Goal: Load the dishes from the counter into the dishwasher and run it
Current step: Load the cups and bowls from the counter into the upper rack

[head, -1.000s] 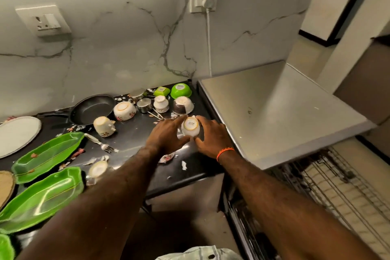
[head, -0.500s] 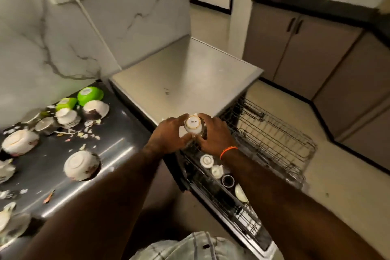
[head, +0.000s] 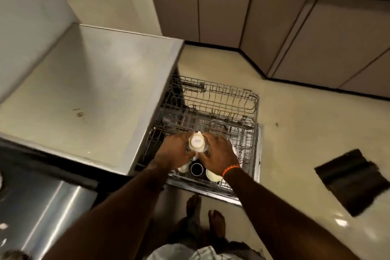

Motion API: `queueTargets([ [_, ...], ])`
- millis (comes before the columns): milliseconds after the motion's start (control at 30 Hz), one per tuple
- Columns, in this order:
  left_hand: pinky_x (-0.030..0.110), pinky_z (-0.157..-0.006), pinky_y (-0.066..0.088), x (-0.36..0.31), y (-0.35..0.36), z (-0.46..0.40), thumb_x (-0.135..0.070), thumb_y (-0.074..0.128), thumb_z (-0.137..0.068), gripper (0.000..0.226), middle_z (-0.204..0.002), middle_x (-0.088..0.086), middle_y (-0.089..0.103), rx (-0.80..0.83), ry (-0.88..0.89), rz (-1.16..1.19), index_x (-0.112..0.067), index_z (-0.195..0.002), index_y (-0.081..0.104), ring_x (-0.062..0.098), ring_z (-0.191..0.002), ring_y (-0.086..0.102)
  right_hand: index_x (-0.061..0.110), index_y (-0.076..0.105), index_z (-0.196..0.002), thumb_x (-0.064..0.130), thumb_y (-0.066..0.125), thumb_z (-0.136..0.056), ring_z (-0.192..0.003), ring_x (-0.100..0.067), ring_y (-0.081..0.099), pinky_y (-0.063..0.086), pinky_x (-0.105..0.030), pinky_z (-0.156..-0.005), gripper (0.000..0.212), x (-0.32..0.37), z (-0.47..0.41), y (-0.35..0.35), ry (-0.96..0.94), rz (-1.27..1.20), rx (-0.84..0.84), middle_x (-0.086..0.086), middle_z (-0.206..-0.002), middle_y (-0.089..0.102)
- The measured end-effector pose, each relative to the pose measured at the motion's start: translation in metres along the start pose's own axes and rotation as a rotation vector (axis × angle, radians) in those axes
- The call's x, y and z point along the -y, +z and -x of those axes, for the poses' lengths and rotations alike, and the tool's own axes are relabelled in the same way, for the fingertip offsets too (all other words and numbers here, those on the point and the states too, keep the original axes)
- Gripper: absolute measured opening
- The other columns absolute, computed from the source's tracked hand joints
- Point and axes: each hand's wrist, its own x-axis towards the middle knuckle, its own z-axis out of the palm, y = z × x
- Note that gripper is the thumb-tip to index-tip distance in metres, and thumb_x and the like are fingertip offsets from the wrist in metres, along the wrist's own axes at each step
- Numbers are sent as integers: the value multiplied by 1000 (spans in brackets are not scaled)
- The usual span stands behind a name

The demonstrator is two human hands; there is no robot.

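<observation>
A small white cup [head: 197,143], held upside down with its printed base facing up, sits between both my hands above the pulled-out dishwasher rack [head: 249,133]. My left hand [head: 174,151] grips its left side and my right hand [head: 216,154] grips its right side. Just below my hands, a dark cup [head: 196,169] stands in the rack with two pale cups [head: 213,175] beside it. A second wire rack [head: 219,97] extends farther out, with nothing visible in it.
The steel dishwasher top [head: 90,95] lies to the left, the dark counter [head: 42,207] at lower left. Brown cabinets [head: 221,6] line the far wall. A dark mat [head: 352,179] lies on the pale floor at right. My bare feet [head: 204,215] stand by the rack.
Both hands have carried the cup from the counter rightward and down to over the dishwasher rack. My view has swung from the counter to the open dishwasher.
</observation>
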Motion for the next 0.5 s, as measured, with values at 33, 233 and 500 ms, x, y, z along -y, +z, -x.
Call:
queueTargets([
  [33, 41, -101, 49, 6, 12, -8, -43, 77, -79, 73, -133, 2, 66, 48, -5, -5, -23, -144, 52, 23, -120, 63, 33, 36, -143, 50, 65, -81, -115, -30, 56, 41, -46, -101, 70, -8, 1, 8, 41, 3, 4, -4, -126, 64],
  [233, 45, -110, 43, 26, 67, -54, -40, 74, -80, 73, -141, -3, 60, 261, 25, 17, -29, -147, 46, 19, -128, 56, 28, 39, -142, 55, 58, -83, -117, -28, 52, 37, -44, -99, 67, -52, 1, 46, 220, 62, 24, -5, -125, 60],
  [500, 45, -110, 42, 54, 119, -97, -43, 73, -84, 74, -140, 2, 60, 367, 3, 4, -29, -149, 41, 23, -127, 55, 31, 32, -148, 45, 62, -88, -146, -25, 24, 11, -45, -116, 69, -98, -28, 80, 308, 38, 123, -8, -150, 38],
])
